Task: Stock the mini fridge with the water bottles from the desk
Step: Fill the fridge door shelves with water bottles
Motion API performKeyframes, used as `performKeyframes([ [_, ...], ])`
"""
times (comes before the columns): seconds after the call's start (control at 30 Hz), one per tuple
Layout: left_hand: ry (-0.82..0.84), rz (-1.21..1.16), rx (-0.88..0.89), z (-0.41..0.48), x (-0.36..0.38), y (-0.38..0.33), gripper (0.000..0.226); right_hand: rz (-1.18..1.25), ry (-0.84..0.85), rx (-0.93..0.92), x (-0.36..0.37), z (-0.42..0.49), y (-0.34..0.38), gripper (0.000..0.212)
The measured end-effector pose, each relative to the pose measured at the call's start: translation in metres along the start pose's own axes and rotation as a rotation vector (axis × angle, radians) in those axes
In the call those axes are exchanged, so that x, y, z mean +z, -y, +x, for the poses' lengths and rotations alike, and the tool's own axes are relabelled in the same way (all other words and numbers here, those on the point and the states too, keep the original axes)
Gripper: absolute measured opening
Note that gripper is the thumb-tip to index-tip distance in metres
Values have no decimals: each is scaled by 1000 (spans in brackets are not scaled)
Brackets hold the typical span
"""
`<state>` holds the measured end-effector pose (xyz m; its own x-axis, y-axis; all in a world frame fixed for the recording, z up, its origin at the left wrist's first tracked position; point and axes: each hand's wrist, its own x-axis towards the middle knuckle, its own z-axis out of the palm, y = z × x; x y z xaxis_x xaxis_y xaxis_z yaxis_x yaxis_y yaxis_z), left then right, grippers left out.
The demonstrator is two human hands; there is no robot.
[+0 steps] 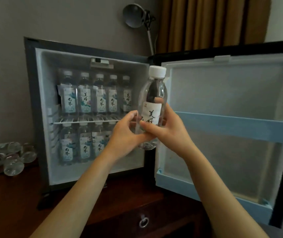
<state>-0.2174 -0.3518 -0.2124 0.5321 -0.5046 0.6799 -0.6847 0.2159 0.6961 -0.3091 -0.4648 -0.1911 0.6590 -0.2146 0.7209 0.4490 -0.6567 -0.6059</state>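
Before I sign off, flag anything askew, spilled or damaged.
Only the clear plastic water bottles left on the dark wooden desk stand out: they lie heaped on their sides. Shelved bottles in the grey mini fridge stand upright; no spill shows.

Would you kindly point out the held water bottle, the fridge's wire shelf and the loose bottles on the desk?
held water bottle (151, 112): head view, on its white label.
wire shelf (85, 121): head view, on its front rail.
loose bottles (13, 166): head view, on one bottle's base.
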Motion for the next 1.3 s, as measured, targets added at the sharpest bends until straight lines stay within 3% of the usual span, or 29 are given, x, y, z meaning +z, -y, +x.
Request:
performKeyframes([
  [0.3,-35,-55,247,51,46,-60,46,-36,-191,-90,-68,29,37,45],
  [0.47,-66,15,252,82,68,-58,58,11,-246,-112,-87,49,26,53],
  [0.63,-94,116,211,91,79,-41,58,39,-201,-64,-91,57,0,55],
  [0.93,-70,112,186,98,92,-18,48,-185,-120,-117,-99,60,-20,58],
  [1.3,-116,300,240,103,121,-19,63,12,-41,91,-137,80,-55,49],
])
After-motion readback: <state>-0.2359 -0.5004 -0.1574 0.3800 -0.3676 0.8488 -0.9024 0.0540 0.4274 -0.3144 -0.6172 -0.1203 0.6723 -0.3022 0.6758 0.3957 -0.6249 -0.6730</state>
